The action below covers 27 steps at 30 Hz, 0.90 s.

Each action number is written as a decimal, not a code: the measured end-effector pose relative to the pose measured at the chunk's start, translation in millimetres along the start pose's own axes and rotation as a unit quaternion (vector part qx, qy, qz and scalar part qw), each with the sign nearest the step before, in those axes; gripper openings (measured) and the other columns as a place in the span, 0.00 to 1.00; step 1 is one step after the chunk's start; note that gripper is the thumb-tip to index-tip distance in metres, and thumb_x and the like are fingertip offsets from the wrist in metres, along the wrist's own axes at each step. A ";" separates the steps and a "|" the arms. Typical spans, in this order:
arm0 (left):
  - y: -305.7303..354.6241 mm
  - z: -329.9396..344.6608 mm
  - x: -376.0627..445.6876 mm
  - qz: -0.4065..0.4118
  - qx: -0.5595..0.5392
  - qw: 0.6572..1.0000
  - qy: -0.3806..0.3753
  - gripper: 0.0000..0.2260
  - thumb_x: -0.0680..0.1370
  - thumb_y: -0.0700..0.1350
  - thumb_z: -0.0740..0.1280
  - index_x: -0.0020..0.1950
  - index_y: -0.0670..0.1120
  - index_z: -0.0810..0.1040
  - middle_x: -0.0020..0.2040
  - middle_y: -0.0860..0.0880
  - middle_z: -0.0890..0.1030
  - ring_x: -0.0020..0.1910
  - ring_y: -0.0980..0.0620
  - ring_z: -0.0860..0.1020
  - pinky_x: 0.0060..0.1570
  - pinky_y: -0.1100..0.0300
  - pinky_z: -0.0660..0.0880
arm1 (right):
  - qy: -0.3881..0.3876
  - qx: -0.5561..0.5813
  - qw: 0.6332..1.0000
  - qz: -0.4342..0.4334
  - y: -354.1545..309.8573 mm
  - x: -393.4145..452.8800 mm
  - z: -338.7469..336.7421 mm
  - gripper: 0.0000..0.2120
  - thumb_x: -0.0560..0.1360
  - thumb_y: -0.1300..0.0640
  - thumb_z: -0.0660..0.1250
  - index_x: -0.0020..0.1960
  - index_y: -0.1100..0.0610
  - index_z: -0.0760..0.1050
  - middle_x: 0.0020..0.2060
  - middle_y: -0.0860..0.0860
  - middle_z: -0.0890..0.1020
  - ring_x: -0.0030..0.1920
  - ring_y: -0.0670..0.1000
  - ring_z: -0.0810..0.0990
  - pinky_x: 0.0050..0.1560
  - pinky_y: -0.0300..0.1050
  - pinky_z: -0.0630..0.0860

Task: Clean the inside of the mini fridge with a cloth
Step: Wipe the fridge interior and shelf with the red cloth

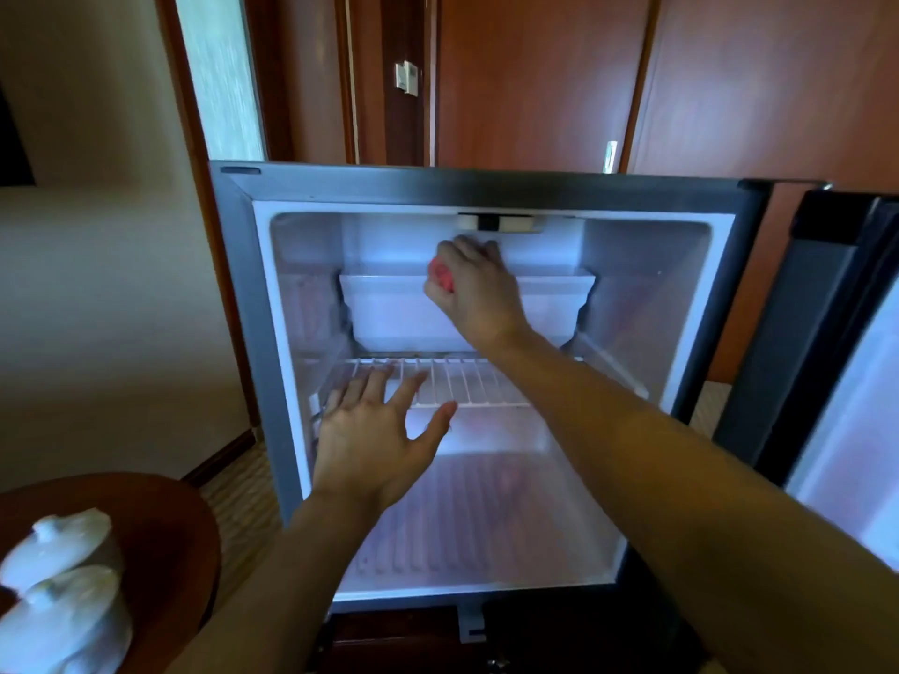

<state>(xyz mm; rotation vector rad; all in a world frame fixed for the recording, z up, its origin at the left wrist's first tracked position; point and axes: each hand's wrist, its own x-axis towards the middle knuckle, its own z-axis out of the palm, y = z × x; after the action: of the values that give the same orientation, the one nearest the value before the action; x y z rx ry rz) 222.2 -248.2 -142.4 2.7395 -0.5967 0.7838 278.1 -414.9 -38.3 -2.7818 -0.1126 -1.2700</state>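
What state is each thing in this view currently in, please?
Mini fridge: open, no food visible.
Fridge door: swung open to the right.
Wire shelf: in place.
White tray: seated under the top.
Red cloth: bunched in the right hand.
Left hand: fingers spread at the shelf.
Lidded cups: covered.

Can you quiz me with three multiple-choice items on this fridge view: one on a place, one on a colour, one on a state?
1. Where is the right hand?
A. on the wire shelf
B. up at the white tray in the top of the fridge
C. on the door

2. What colour is the cloth?
A. red-pink
B. blue
C. green

3. How is the left hand?
A. gripping the cloth
B. closed in a fist
C. open, fingers spread by the wire shelf

Answers:
1 B, it reaches over the white tray.
2 A, red-pink shows beside the knuckles.
3 C, straight fingers hold nothing.
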 end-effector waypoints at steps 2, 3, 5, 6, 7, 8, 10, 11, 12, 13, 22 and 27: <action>-0.6 -0.3 0.4 0.001 -0.002 1.000 -0.012 0.33 0.78 0.73 0.44 0.76 0.61 0.66 0.77 0.51 0.67 0.77 0.47 0.62 0.75 0.50 0.54 | -0.022 -0.063 0.997 0.026 36.1 -8.6 -15.2 0.15 0.82 0.51 0.58 0.62 0.59 0.74 0.62 0.55 0.77 0.61 0.61 0.71 0.56 0.53 0.71; -0.8 -0.4 0.9 0.002 -0.004 1.000 -0.016 0.32 0.78 0.73 0.43 0.77 0.61 0.66 0.78 0.51 0.66 0.78 0.48 0.61 0.76 0.50 0.53 | -0.029 -0.083 0.995 0.043 50.6 -12.6 -23.5 0.16 0.83 0.51 0.57 0.64 0.60 0.73 0.64 0.56 0.76 0.61 0.61 0.71 0.56 0.53 0.70; -0.6 -1.8 1.5 0.000 -0.004 1.000 -0.028 0.33 0.78 0.73 0.43 0.77 0.61 0.64 0.78 0.51 0.66 0.78 0.48 0.60 0.76 0.50 0.52 | -0.033 -0.075 0.993 0.083 69.8 -18.9 -40.3 0.16 0.83 0.51 0.57 0.66 0.59 0.73 0.63 0.56 0.76 0.61 0.63 0.71 0.53 0.56 0.73; -0.7 -2.8 1.4 -0.001 -0.005 0.999 -0.035 0.33 0.77 0.73 0.43 0.77 0.61 0.64 0.78 0.51 0.65 0.78 0.48 0.60 0.76 0.49 0.53 | -0.028 -0.057 0.993 0.096 73.2 -21.7 -47.6 0.16 0.83 0.52 0.58 0.65 0.59 0.74 0.62 0.57 0.77 0.60 0.63 0.72 0.50 0.56 0.75; -1.0 -3.7 1.7 0.000 -0.006 0.999 -0.042 0.33 0.77 0.74 0.43 0.78 0.61 0.63 0.78 0.50 0.65 0.79 0.48 0.59 0.76 0.49 0.53 | -0.012 -0.031 0.995 0.098 72.4 -25.1 -53.4 0.14 0.83 0.52 0.59 0.63 0.59 0.75 0.59 0.58 0.78 0.59 0.64 0.73 0.48 0.55 0.75; -1.5 -4.5 2.0 -0.001 -0.008 0.999 -0.049 0.34 0.77 0.74 0.42 0.78 0.61 0.62 0.79 0.50 0.64 0.79 0.47 0.59 0.76 0.48 0.53 | 0.007 -0.002 0.996 0.094 68.4 -30.9 -57.9 0.12 0.82 0.53 0.60 0.58 0.60 0.77 0.55 0.58 0.80 0.55 0.63 0.75 0.46 0.54 0.75; -2.3 -5.4 2.7 -0.003 -0.011 0.998 -0.059 0.34 0.77 0.74 0.42 0.78 0.62 0.61 0.79 0.50 0.65 0.79 0.47 0.60 0.77 0.48 0.54 | 0.007 0.056 0.996 0.071 56.6 -52.2 -61.2 0.08 0.79 0.55 0.63 0.48 0.60 0.77 0.46 0.57 0.80 0.47 0.60 0.78 0.43 0.51 0.76; -2.1 -5.8 2.8 -0.005 -0.012 0.998 -0.060 0.34 0.76 0.74 0.42 0.78 0.62 0.61 0.79 0.50 0.65 0.79 0.47 0.60 0.77 0.47 0.54 | -0.023 0.079 0.995 0.054 49.9 -67.9 -58.9 0.07 0.78 0.55 0.64 0.46 0.58 0.77 0.44 0.55 0.80 0.45 0.58 0.79 0.43 0.51 0.77; -1.9 -6.1 2.9 -0.006 -0.012 0.998 -0.061 0.34 0.76 0.75 0.42 0.78 0.62 0.61 0.79 0.50 0.64 0.79 0.47 0.59 0.77 0.47 0.54 | -0.070 0.095 0.992 0.043 43.0 -85.7 -55.0 0.06 0.78 0.54 0.64 0.47 0.56 0.76 0.44 0.53 0.80 0.45 0.57 0.80 0.44 0.49 0.77; -1.8 -6.2 3.1 -0.005 -0.011 0.998 -0.064 0.34 0.76 0.75 0.42 0.78 0.62 0.60 0.79 0.50 0.64 0.79 0.47 0.59 0.77 0.48 0.54 | -0.113 0.106 0.987 0.038 37.7 -103.2 -49.5 0.07 0.78 0.52 0.65 0.52 0.53 0.77 0.48 0.51 0.80 0.49 0.55 0.80 0.48 0.48 0.77; -5.5 4.5 2.6 0.005 -0.006 1.000 -0.025 0.33 0.77 0.74 0.42 0.77 0.62 0.63 0.77 0.50 0.67 0.78 0.46 0.62 0.76 0.46 0.57 | -0.187 0.110 0.971 0.103 49.7 -91.6 -15.9 0.14 0.81 0.45 0.61 0.48 0.55 0.77 0.51 0.51 0.78 0.50 0.54 0.79 0.51 0.47 0.75; -4.9 4.9 2.4 0.005 -0.006 1.000 -0.024 0.33 0.78 0.74 0.43 0.77 0.62 0.63 0.77 0.50 0.67 0.77 0.46 0.62 0.76 0.47 0.56 | -0.191 0.086 0.970 0.123 38.2 -80.8 -17.2 0.14 0.82 0.50 0.61 0.47 0.60 0.75 0.48 0.54 0.78 0.47 0.57 0.78 0.51 0.50 0.76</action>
<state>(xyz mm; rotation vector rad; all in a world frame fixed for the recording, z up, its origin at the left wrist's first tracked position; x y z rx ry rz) 228.4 -246.3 -145.7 2.7532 -0.6247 0.7160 216.2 -457.4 -89.9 -2.7439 0.0927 -0.6305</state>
